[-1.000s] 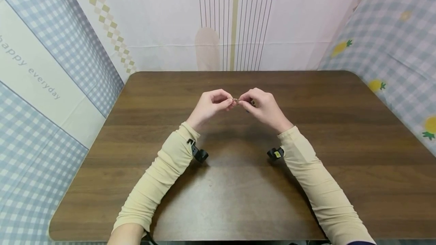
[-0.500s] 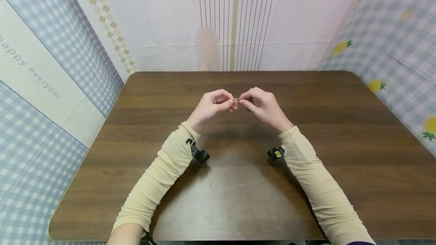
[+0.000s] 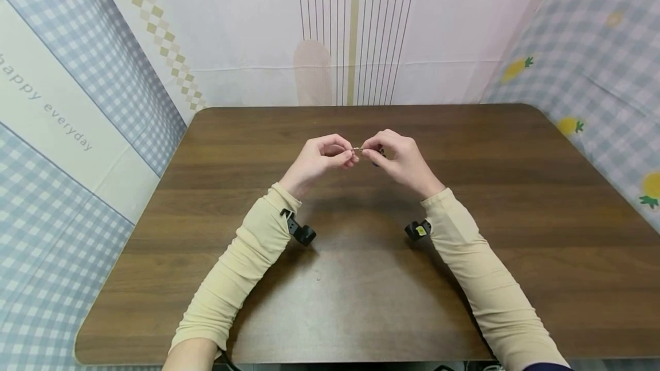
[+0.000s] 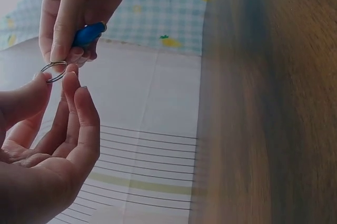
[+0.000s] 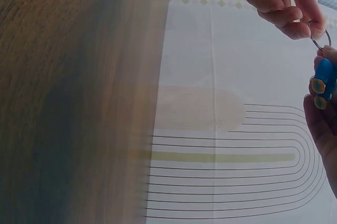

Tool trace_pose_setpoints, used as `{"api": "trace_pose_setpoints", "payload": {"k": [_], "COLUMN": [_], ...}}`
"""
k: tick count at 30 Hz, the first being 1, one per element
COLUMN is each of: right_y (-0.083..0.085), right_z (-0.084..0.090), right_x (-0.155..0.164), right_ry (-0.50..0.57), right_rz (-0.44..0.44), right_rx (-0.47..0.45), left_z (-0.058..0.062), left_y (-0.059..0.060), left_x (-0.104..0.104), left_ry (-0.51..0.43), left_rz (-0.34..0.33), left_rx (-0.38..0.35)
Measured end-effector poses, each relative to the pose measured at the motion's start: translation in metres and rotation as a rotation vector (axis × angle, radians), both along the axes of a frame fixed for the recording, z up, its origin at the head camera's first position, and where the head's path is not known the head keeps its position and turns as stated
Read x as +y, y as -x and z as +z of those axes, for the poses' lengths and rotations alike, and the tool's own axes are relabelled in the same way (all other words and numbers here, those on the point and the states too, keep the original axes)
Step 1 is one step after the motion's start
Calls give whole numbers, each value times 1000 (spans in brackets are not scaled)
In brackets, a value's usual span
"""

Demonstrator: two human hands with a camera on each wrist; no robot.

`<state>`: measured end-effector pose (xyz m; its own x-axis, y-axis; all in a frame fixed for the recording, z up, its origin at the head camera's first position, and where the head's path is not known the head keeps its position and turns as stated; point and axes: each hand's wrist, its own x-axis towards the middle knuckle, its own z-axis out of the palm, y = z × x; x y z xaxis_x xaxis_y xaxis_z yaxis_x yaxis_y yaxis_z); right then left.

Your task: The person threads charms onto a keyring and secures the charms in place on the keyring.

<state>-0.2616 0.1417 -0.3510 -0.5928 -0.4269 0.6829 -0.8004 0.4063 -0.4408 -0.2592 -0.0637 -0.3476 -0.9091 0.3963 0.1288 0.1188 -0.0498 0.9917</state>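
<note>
Both hands meet above the middle of the brown table (image 3: 515, 199). My left hand (image 3: 322, 156) pinches a small metal split ring (image 4: 53, 71) between thumb and fingertips. My right hand (image 3: 397, 156) also pinches that ring (image 5: 319, 34) and holds a small blue fob (image 4: 88, 34) in its fingers. In the right wrist view the blue fob (image 5: 323, 76) shows two orange-yellow dots on its end. From the head view the ring (image 3: 358, 149) is only a tiny glint between the fingertips, and the fob is mostly hidden.
Patterned cloth backdrops stand around the table: a line-arch print (image 3: 356, 33) at the back, a blue check with "happy everyday" (image 3: 46, 107) on the left, a pineapple check (image 3: 593, 73) on the right. Small black wrist cameras (image 3: 304, 233) sit on both cream sleeves.
Hands stay together at the same spot with only slight finger shifts on the ring; the head view has tipped a little.
</note>
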Motion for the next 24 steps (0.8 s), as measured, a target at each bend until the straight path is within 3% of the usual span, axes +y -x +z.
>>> {"api": "trace_pose_setpoints", "payload": {"k": [6,14,24], "right_y": [1,-1,-1], "right_z": [-1,0,5], "right_x": [1,2,3], "right_ry": [18,110,129], "right_rz": [1,37,37], "right_rx": [-10,-165,-382], "left_z": [-1,-2,0], "left_y": [0,0,0], "left_x": [0,4,4], "left_ry": [28,-210,-311], "left_rz": [-10,-35,-97], "left_rx": [-1,-146,-243]}}
